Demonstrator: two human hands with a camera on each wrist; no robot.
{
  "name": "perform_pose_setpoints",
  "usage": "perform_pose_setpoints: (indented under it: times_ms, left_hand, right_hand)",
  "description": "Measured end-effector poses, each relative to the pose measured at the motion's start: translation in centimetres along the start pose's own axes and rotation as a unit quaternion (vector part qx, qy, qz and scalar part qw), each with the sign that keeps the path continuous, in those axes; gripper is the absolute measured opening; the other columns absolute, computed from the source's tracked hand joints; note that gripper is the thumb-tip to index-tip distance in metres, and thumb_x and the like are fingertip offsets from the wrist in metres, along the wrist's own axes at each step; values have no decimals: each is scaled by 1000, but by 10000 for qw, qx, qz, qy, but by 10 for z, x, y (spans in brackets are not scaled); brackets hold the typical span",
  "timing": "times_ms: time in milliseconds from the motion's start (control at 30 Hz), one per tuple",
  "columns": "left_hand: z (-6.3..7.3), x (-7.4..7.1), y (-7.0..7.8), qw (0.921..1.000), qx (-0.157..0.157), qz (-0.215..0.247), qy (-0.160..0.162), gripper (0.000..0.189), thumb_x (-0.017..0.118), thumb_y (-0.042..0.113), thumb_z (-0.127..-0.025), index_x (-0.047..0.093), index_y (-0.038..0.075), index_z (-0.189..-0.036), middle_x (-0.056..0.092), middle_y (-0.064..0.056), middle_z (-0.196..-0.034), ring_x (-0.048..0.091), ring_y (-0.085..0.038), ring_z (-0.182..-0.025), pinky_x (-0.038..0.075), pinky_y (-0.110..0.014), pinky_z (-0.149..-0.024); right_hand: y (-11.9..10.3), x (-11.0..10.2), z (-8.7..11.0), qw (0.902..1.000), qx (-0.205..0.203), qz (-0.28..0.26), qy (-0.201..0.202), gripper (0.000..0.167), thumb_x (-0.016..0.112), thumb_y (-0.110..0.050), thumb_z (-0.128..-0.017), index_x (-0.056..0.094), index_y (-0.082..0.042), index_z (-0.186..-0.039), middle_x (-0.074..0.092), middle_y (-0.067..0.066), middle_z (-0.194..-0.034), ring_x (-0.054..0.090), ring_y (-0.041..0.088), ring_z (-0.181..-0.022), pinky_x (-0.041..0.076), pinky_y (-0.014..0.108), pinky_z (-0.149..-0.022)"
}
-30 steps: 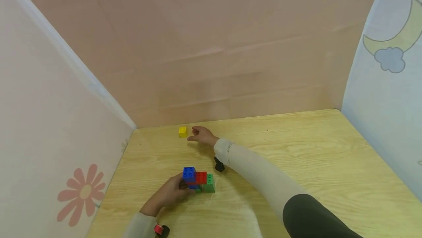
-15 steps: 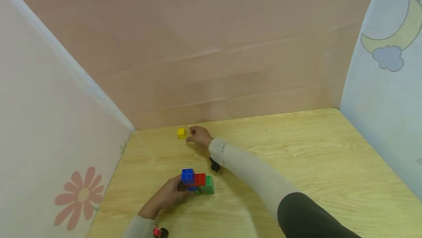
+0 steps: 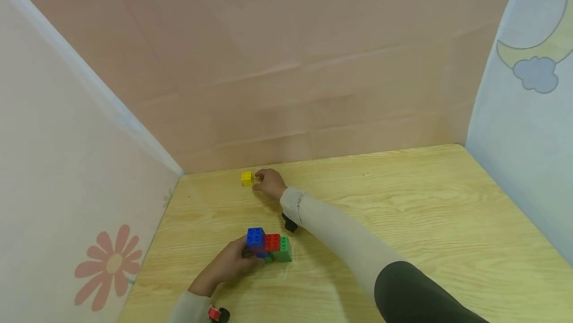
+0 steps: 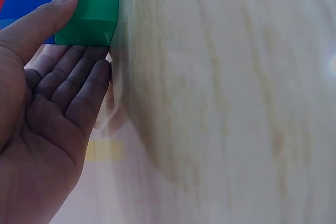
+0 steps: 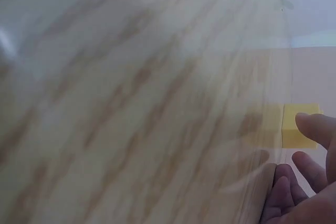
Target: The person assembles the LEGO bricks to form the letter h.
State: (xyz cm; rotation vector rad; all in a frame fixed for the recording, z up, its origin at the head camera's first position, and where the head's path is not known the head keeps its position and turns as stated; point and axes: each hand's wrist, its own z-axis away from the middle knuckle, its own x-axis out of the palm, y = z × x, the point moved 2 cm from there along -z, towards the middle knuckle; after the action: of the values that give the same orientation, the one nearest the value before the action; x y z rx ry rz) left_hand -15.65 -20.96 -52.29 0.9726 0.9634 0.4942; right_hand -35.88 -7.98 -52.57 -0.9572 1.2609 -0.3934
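A small structure of toy building blocks stands on the table, with a blue block (image 3: 256,237) on top, a red block (image 3: 272,242) beside it and a green block (image 3: 284,249) at the right. My left hand (image 3: 233,263) holds its left side. In the left wrist view, the thumb lies over a lower green block (image 4: 89,11), and the fingers reach behind it. Far back sits a yellow block (image 3: 247,178). My right hand (image 3: 271,183) is just right of it, thumb and fingers apart. In the right wrist view the thumb (image 5: 315,125) overlaps the yellow block's image; contact cannot be judged.
The light wooden table (image 3: 403,203) extends to the right. A pinkish-brown sheet (image 3: 313,64) rises behind its back edge. Pale walls stand on both sides, the left one with a printed flower (image 3: 112,263). My right sleeve (image 3: 340,233) crosses the table.
My right hand has shifted slightly left, closer to the yellow block. The left hand keeps holding the block structure in place. The head view has tilted slightly.
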Motion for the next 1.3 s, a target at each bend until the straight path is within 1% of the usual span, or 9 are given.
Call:
perform_pose_setpoints:
  times_ms: [233, 433, 500, 633, 733, 800, 867, 1067, 1300]
  left_hand:
    - [0, -1, 2, 9999, -37, 146, -33, 49, 72, 26, -90, 54, 15, -134, 62, -1, -127, 59, -15, -116, 49, -30, -98]
    - [-1, -1, 1, 9999, -70, 143, -11, 48, 72, 26, -90, 54, 16, -133, 62, 0, -127, 59, -15, -116, 49, -30, -97]
    - [-1, -1, 0, 9999, -59, 135, -5, 48, 72, 26, -90, 54, 16, -133, 62, 0, -127, 60, -16, -116, 49, -30, -97]
    - [-1, -2, 0, 9998, -58, 167, 2, 49, 72, 26, -90, 54, 16, -134, 62, -1, -127, 59, -16, -116, 49, -30, -97]
    - [-1, -2, -1, 9997, -73, 223, -6, 49, 72, 24, -90, 54, 16, -134, 62, -1, -127, 59, -17, -117, 49, -30, -97]
    - [-1, -1, -1, 9996, -86, 266, -29, 48, 72, 23, -90, 54, 16, -134, 62, -1, -127, 59, -16, -116, 49, -29, -97]
    - [-1, -1, -1, 9994, -89, 317, -56, 47, 72, 22, -90, 54, 16, -134, 62, -1, -127, 59, -16, -116, 49, -29, -97]
    - [-1, -1, 1, 9993, -96, 369, -58, 48, 72, 21, -91, 53, 14, -135, 62, -3, -128, 59, -17, -117, 50, -29, -96]
    - [0, -1, 1, 9994, -57, 331, -53, 48, 72, 22, -91, 53, 18, -134, 62, 1, -127, 59, -15, -116, 49, -28, -96]
  right_hand:
    - [2, 4, -4, 9998, -18, 208, 73, 40, 75, -23, -85, 67, -9, -121, 64, 4, -107, 57, 18, -96, 49, 30, -87]
    - [3, 7, -6, 9997, -54, 178, 147, 26, 77, -21, -83, 72, -11, -106, 64, 2, -101, 57, 17, -94, 49, 31, -86]
    - [3, 9, -7, 9995, -80, 245, 197, 25, 77, -21, -83, 72, -11, -104, 64, 2, -101, 58, 18, -93, 50, 31, -87]
    - [5, 12, -11, 9987, -103, 406, 279, 39, 77, -23, -82, 66, -7, -115, 64, 3, -105, 59, 18, -94, 51, 32, -86]
    - [4, 12, -12, 9990, -55, 365, 235, 55, 79, -24, -80, 58, -7, -128, 64, 5, -107, 61, 19, -93, 52, 33, -83]
    - [3, 12, -12, 9991, -8, 376, 170, 60, 78, -24, -81, 55, -9, -133, 64, 6, -108, 61, 19, -93, 53, 33, -82]
    - [1, 11, -11, 9989, 48, 445, 126, 57, 77, -25, -83, 55, -11, -134, 64, 5, -108, 61, 19, -93, 53, 33, -80]
    - [-6, 8, -7, 9977, 141, 646, 171, 38, 71, -28, -89, 63, -15, -124, 63, 2, -103, 59, 17, -88, 52, 30, -73]
    - [-8, 10, -6, 9971, 185, 714, 166, 35, 69, -30, -91, 62, -15, -121, 61, 2, -102, 58, 18, -88, 52, 32, -75]
